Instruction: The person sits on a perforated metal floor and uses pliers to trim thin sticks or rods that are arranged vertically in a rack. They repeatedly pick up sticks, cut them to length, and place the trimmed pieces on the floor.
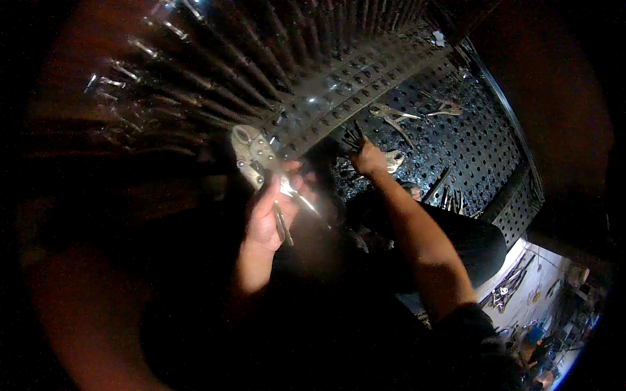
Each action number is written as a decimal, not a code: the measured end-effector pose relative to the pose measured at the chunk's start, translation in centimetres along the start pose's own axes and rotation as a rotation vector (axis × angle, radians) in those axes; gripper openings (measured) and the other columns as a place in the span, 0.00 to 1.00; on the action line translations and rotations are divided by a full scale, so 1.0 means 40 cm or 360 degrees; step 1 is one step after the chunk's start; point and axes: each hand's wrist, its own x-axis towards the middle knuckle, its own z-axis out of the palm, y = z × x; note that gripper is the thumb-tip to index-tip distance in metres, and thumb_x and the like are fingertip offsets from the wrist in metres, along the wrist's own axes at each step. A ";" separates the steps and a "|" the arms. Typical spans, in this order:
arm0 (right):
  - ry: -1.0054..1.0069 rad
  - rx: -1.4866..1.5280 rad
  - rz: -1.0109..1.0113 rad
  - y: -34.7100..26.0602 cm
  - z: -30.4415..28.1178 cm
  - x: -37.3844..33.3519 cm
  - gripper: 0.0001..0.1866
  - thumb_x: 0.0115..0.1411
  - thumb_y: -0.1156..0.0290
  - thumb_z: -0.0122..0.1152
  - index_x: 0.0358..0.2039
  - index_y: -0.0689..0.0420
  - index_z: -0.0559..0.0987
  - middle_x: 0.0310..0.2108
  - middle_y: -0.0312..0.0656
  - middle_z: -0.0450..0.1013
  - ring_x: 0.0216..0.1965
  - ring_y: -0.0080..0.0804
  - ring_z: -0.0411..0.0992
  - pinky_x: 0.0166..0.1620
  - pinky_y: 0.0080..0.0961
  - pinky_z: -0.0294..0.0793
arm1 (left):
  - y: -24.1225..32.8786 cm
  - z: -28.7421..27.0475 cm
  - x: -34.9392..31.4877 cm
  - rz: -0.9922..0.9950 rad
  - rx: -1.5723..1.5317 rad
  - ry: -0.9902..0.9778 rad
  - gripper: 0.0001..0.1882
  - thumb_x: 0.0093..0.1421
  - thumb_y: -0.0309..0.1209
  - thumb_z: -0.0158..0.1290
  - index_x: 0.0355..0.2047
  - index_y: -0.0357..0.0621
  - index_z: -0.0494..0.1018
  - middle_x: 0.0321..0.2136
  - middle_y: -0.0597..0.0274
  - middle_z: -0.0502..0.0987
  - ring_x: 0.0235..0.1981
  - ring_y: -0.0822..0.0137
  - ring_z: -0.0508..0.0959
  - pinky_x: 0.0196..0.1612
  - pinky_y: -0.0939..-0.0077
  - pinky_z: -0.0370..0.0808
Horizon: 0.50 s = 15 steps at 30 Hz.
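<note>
Upright in my left hand is a pair of locking pliers. Its silvery jaws point up and away, and its two handles come out below my fingers, which are wrapped around it. My right hand reaches out over the dark perforated tray. Its fingers are closed, and several thin dark rods stick out past them. Another metal plier head shows right beside that hand, partly hidden by it. Farther along the tray lie more locking pliers and a second pair.
A long row of dark rods with shiny ends fans out at the far left, beside a perforated metal strip. More slim metal pieces lie near my right forearm. Tools and clutter rest on a pale surface at lower right.
</note>
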 end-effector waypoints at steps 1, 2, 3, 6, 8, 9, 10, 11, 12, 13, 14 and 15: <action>-0.0246 -0.0290 0.0130 0.045 0.017 0.039 0.32 0.60 0.52 0.59 0.60 0.57 0.70 0.57 0.56 0.72 0.55 0.57 0.73 0.56 0.45 0.74 | 0.001 0.005 -0.003 -0.0036 -0.0025 0.0034 0.25 0.74 0.47 0.39 0.60 0.41 0.66 0.40 0.62 0.75 0.42 0.63 0.75 0.52 0.57 0.71; -0.0286 -0.0520 0.0050 0.043 0.036 0.056 0.36 0.60 0.53 0.59 0.65 0.53 0.64 0.62 0.53 0.67 0.60 0.54 0.69 0.60 0.46 0.69 | 0.016 0.006 -0.008 -0.0021 -0.0093 0.0039 0.27 0.75 0.48 0.36 0.62 0.40 0.65 0.40 0.62 0.75 0.42 0.62 0.74 0.52 0.58 0.71; -0.0326 -0.0744 -0.0008 0.051 0.058 0.052 0.41 0.60 0.54 0.60 0.70 0.50 0.58 0.66 0.51 0.62 0.65 0.52 0.64 0.65 0.48 0.65 | 0.029 0.005 -0.020 -0.0041 -0.0121 0.0003 0.28 0.73 0.48 0.40 0.62 0.40 0.64 0.42 0.60 0.75 0.45 0.61 0.74 0.54 0.58 0.71; -0.0130 -0.0959 -0.0259 0.284 0.175 0.142 0.42 0.60 0.54 0.60 0.72 0.47 0.55 0.69 0.49 0.56 0.67 0.52 0.58 0.65 0.55 0.61 | 0.036 0.003 -0.006 -0.0145 -0.0180 -0.0070 0.30 0.72 0.49 0.44 0.63 0.39 0.62 0.40 0.60 0.72 0.44 0.62 0.73 0.55 0.58 0.72; -0.0104 -0.1149 -0.0340 0.267 0.204 0.175 0.41 0.61 0.55 0.60 0.72 0.47 0.56 0.68 0.53 0.55 0.66 0.54 0.59 0.61 0.53 0.67 | 0.055 0.007 -0.013 -0.0085 -0.0124 0.0017 0.30 0.72 0.49 0.44 0.63 0.39 0.62 0.38 0.61 0.71 0.43 0.63 0.73 0.55 0.58 0.71; -0.0067 -0.1181 -0.0352 0.275 0.207 0.197 0.38 0.63 0.54 0.58 0.71 0.46 0.58 0.67 0.52 0.57 0.64 0.54 0.60 0.58 0.52 0.68 | 0.050 0.000 -0.017 -0.0076 -0.0159 -0.0003 0.31 0.72 0.49 0.45 0.64 0.38 0.61 0.37 0.61 0.70 0.42 0.64 0.72 0.54 0.58 0.71; -0.0034 -0.1219 -0.0331 0.294 0.208 0.202 0.35 0.64 0.54 0.56 0.70 0.44 0.60 0.66 0.51 0.59 0.62 0.53 0.62 0.55 0.52 0.69 | 0.047 -0.001 -0.013 -0.0085 -0.0154 -0.0018 0.31 0.72 0.49 0.45 0.65 0.38 0.60 0.37 0.61 0.69 0.43 0.64 0.72 0.54 0.58 0.71; 0.0001 -0.1256 -0.0300 0.316 0.208 0.205 0.32 0.66 0.54 0.54 0.70 0.43 0.62 0.65 0.51 0.61 0.61 0.53 0.64 0.52 0.52 0.71 | 0.047 0.002 -0.007 -0.0101 -0.0150 -0.0040 0.32 0.72 0.48 0.45 0.66 0.38 0.59 0.37 0.61 0.69 0.43 0.64 0.72 0.53 0.58 0.71; 0.0043 -0.1261 -0.0317 0.341 0.206 0.208 0.32 0.66 0.55 0.54 0.69 0.44 0.62 0.65 0.51 0.62 0.60 0.53 0.64 0.51 0.51 0.71 | 0.045 0.007 0.000 -0.0124 -0.0145 -0.0068 0.33 0.72 0.48 0.45 0.67 0.38 0.58 0.37 0.61 0.69 0.43 0.64 0.72 0.53 0.59 0.71; 0.0069 -0.1249 -0.0380 0.297 0.201 0.197 0.32 0.65 0.55 0.55 0.69 0.45 0.63 0.64 0.51 0.63 0.59 0.53 0.65 0.50 0.51 0.71 | 0.046 0.005 -0.004 -0.0119 -0.0159 -0.0002 0.33 0.72 0.48 0.45 0.68 0.38 0.57 0.37 0.62 0.69 0.42 0.65 0.72 0.52 0.60 0.71; 0.0108 -0.1245 -0.0435 0.264 0.175 0.187 0.32 0.65 0.56 0.55 0.68 0.46 0.64 0.63 0.52 0.63 0.58 0.53 0.65 0.49 0.51 0.71 | 0.051 0.010 -0.009 -0.0113 -0.0179 0.0049 0.34 0.71 0.48 0.45 0.69 0.39 0.56 0.37 0.62 0.69 0.42 0.65 0.72 0.52 0.61 0.71; 0.0061 -0.1529 -0.0586 0.245 0.152 0.169 0.27 0.64 0.60 0.55 0.63 0.51 0.70 0.62 0.51 0.65 0.56 0.53 0.67 0.48 0.49 0.72 | 0.048 0.008 -0.019 -0.0104 -0.0198 0.0111 0.34 0.71 0.48 0.46 0.70 0.39 0.55 0.37 0.62 0.70 0.42 0.65 0.72 0.51 0.62 0.71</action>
